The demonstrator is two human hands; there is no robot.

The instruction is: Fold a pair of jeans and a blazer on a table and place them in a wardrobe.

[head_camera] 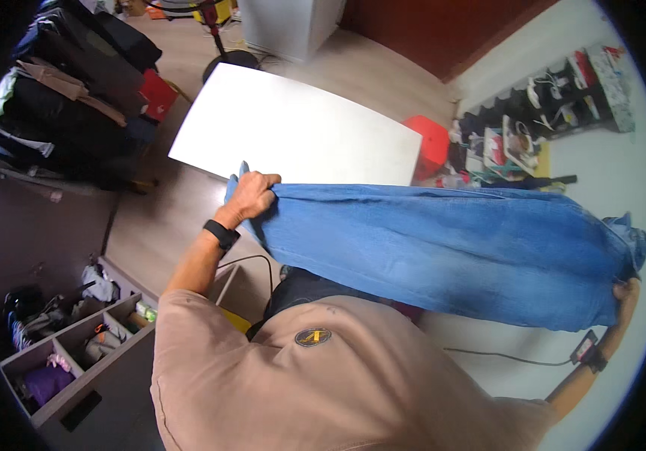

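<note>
A pair of blue denim jeans, seemingly folded lengthwise, stretches sideways in front of my chest. My left hand grips the narrower end, fingers closed over the cloth. At the far right, my right hand holds the wider end near the waistband; the denim hides part of its fingers. Just beyond the jeans stands a white table, its near edge partly covered from view by the cloth.
Dark clothes hang at the left, above an open drawer with compartments of small items. A red stool stands beside the table. Shoes fill a wall rack at the right. A floor stand is behind the table.
</note>
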